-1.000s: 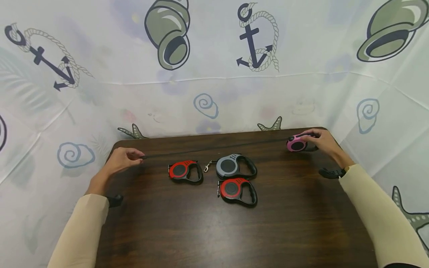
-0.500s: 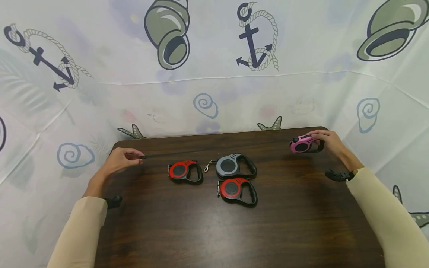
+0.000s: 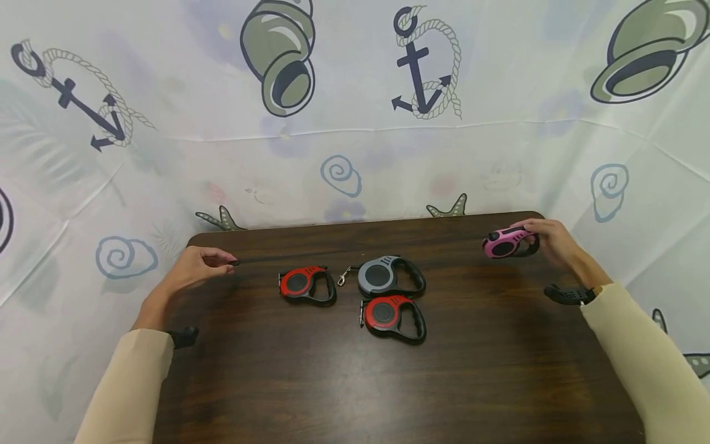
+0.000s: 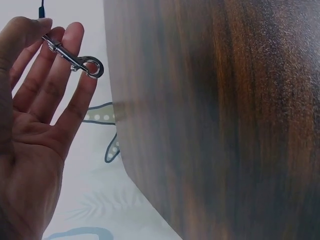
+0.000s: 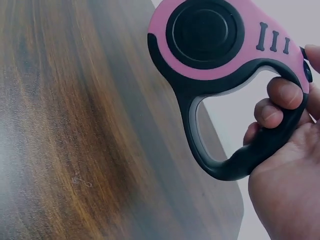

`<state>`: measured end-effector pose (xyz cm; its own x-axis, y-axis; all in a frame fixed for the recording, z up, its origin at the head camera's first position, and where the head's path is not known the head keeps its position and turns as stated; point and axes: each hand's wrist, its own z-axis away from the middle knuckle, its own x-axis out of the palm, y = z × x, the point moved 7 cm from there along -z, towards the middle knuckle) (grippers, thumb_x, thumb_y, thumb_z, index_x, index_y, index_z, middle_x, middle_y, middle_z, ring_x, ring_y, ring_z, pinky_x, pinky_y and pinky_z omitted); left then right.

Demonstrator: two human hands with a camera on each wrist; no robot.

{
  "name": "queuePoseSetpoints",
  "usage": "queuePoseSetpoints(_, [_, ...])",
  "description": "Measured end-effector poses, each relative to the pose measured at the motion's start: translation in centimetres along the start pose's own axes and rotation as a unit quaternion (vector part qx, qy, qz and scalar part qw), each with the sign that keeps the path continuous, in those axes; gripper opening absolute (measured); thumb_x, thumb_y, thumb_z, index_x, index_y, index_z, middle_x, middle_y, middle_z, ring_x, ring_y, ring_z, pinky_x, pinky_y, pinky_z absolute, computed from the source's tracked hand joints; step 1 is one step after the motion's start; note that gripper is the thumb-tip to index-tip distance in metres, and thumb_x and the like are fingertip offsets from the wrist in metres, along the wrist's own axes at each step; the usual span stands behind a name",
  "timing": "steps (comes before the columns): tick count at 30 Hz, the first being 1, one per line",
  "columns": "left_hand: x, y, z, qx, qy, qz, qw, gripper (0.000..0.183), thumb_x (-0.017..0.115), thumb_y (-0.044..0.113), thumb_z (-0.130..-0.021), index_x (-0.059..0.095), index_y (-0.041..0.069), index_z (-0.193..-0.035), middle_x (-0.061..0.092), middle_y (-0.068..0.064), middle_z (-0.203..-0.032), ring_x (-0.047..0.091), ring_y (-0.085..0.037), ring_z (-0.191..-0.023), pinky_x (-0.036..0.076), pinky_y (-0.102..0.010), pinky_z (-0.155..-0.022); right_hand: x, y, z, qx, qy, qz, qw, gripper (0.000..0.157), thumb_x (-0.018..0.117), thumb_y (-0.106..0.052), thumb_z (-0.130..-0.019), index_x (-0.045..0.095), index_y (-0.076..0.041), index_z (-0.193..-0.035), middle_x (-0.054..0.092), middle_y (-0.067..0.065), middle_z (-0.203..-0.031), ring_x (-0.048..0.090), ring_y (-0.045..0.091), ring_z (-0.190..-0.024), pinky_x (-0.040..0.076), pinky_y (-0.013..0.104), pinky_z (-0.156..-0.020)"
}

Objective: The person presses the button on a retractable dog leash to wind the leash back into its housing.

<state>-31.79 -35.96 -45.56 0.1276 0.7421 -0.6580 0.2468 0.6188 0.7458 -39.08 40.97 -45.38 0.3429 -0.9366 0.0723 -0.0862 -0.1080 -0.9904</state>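
Note:
At the table's far right, my right hand [image 3: 554, 243] grips the black loop handle of a pink retractable dog leash [image 3: 506, 242]. The right wrist view shows its fingers curled through that handle [image 5: 272, 152], thumb near the top button. Across at the far left, my left hand [image 3: 199, 266] pinches the leash's end between thumb and fingers. A silver snap hook [image 4: 70, 56] lies against those fingers in the left wrist view. The dark strap runs faintly from the left hand toward the pink leash, behind the other leashes.
Midtable lie a red leash [image 3: 296, 283], a grey leash [image 3: 377, 275] with its metal clip out to the left, and another red leash [image 3: 384, 313] just below the grey one. A printed cloth [image 3: 344, 105] hangs behind the brown table [image 3: 355, 382].
My right hand has moved slightly right and a little lower with the pink leash, showing more of its handle. The left hand stays almost in place; the other leashes have not moved.

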Motion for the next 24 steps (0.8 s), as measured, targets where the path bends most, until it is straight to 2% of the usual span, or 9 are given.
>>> queuePoseSetpoints(4, [0.03, 0.17, 0.04, 0.0, -0.005, -0.009, 0.9999, 0.018, 0.075, 0.0, -0.095, 0.076, -0.007, -0.112, 0.08, -0.021, -0.094, 0.08, -0.021, -0.082, 0.056, -0.016, -0.072, -0.1, -0.18, 0.4, -0.012, 0.0, -0.007, 1.0, 0.034, 0.043, 0.0, -0.112, 0.075, 0.007, -0.118, 0.078, 0.001, -0.11, 0.067, 0.011, -0.096, 0.053, 0.021, -0.082])
queuePoseSetpoints(14, [0.19, 0.62, -0.04, 0.014, 0.002, -0.037, 0.9992, 0.016, 0.078, 0.002, -0.094, 0.079, -0.003, -0.109, 0.08, -0.016, -0.091, 0.079, -0.023, -0.081, 0.054, -0.015, -0.07, -0.14, -0.62, 0.79, -0.035, 0.004, 0.004, 0.999, 0.032, 0.046, 0.002, -0.11, 0.076, 0.011, -0.114, 0.08, 0.002, -0.109, 0.061, 0.014, -0.095, 0.052, 0.021, -0.077])
queuePoseSetpoints(20, [0.21, 0.65, 0.27, 0.023, 0.004, -0.035, 0.9991, 0.016, 0.077, 0.001, -0.094, 0.079, -0.003, -0.109, 0.08, -0.016, -0.091, 0.078, -0.014, -0.079, 0.055, -0.015, -0.068, -0.45, -0.49, 0.69, -0.028, 0.019, 0.051, 0.998, 0.028, 0.05, 0.001, -0.109, 0.076, 0.01, -0.115, 0.078, -0.003, -0.106, 0.053, 0.014, -0.092, 0.046, 0.021, -0.076])
queuePoseSetpoints(24, [0.22, 0.78, 0.3, 0.022, -0.001, -0.036, 0.9991, 0.016, 0.077, 0.001, -0.095, 0.078, -0.003, -0.11, 0.08, -0.016, -0.091, 0.077, -0.008, -0.079, 0.055, -0.015, -0.069, -0.57, -0.41, 0.73, -0.029, 0.022, 0.049, 0.998, 0.028, 0.051, 0.003, -0.108, 0.077, 0.01, -0.113, 0.078, -0.003, -0.105, 0.053, 0.014, -0.092, 0.047, 0.021, -0.076])
